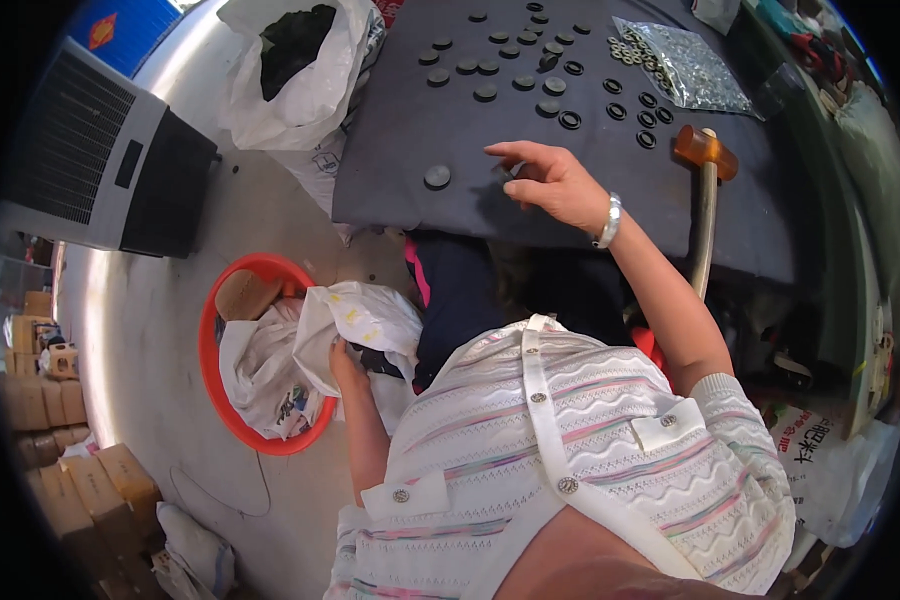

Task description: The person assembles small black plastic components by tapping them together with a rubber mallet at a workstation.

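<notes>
Our right hand (550,183) rests on the dark work mat (390,170), fingers spread, beside a black disc (437,177). Below the mat, our left hand (345,362) reaches into a white plastic bag (365,320) in the red basin (208,350); its fingers are hidden.

You wear a white knitted top with wavy pastel stripes and round metal buttons; its short sleeves end in ribbed cuffs; a silver bangle (610,221) circles your right wrist.

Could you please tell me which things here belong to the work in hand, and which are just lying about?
In use:
right hand over dark discs
left hand in white bag
black rings
grey mat

Lying about:
mallet
red basin
cooler unit
cardboard boxes
</notes>
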Demonstrator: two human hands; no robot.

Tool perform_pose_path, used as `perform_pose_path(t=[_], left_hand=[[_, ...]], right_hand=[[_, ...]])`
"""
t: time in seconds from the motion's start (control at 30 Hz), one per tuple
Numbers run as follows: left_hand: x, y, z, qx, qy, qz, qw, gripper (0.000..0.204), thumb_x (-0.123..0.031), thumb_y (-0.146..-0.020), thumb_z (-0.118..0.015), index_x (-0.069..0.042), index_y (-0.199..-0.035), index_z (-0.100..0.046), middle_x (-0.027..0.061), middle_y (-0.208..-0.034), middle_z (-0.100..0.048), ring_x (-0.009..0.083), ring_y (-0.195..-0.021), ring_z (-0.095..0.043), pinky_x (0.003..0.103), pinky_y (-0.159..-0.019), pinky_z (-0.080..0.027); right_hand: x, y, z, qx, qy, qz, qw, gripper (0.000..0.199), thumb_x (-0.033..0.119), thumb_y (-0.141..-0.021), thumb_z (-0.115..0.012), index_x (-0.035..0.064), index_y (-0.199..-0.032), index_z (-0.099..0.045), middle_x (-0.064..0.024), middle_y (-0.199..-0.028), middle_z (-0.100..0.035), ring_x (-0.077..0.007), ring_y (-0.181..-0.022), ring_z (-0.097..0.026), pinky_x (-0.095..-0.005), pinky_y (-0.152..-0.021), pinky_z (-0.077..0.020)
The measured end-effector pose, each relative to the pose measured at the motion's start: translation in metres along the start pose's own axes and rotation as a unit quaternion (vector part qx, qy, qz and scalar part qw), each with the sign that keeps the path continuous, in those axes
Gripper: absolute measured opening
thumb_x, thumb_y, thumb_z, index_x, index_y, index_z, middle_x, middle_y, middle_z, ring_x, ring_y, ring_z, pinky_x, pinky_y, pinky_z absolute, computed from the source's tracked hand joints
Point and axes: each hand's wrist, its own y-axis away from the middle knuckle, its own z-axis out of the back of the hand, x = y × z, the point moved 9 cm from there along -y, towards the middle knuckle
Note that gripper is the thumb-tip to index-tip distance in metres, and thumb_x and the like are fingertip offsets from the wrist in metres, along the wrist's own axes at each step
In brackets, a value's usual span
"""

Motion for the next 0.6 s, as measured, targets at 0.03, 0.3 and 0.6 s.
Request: perform_pose_path(t=[0.03,0.3,0.6], left_hand=[[-0.024,0.038,-0.045,-0.060,-0.097,0.029,0.993,0.048,-0.020,-0.083,-0.060,-0.003,-0.127,-0.051,0.0147,-0.125,-0.053,0.0252,-0.111,-0.051,0.040,-0.089,-0.045],[-0.155,0.117,-0.077,-0.050,-0.063,-0.289,0.954,0.035,-0.012,-0.090,-0.055,0.000,-0.123,-0.051,0.0136,-0.113,-0.059,0.0223,-0.095,-0.061,0.029,-0.072,-0.047],[-0.171,0.253,-0.297,0.441,0.213,0.076,0.868,0.038,-0.035,-0.100,-0.038,-0.006,-0.121,-0.050,0.0147,-0.104,-0.061,0.0279,-0.087,-0.064,0.025,-0.049,-0.042]], right_hand=[[-0.007,-0.004,0.014,-0.045,0.145,0.053,0.987,0.039,0.007,-0.083,-0.060,0.0083,-0.121,-0.059,-0.0069,-0.101,-0.056,-0.0131,-0.076,-0.058,-0.0262,-0.068,-0.0495],[-0.019,-0.073,-0.066,0.017,0.505,0.052,0.862,0.030,0.014,-0.079,-0.066,0.0090,-0.109,-0.062,-0.0190,-0.104,-0.053,-0.0355,-0.088,-0.061,-0.0412,-0.080,-0.0502],[0.038,-0.028,-0.076,0.066,0.338,0.157,0.925,0.036,0.019,-0.081,-0.068,0.0095,-0.114,-0.059,-0.0162,-0.101,-0.054,-0.0345,-0.085,-0.061,-0.0398,-0.075,-0.0508]])
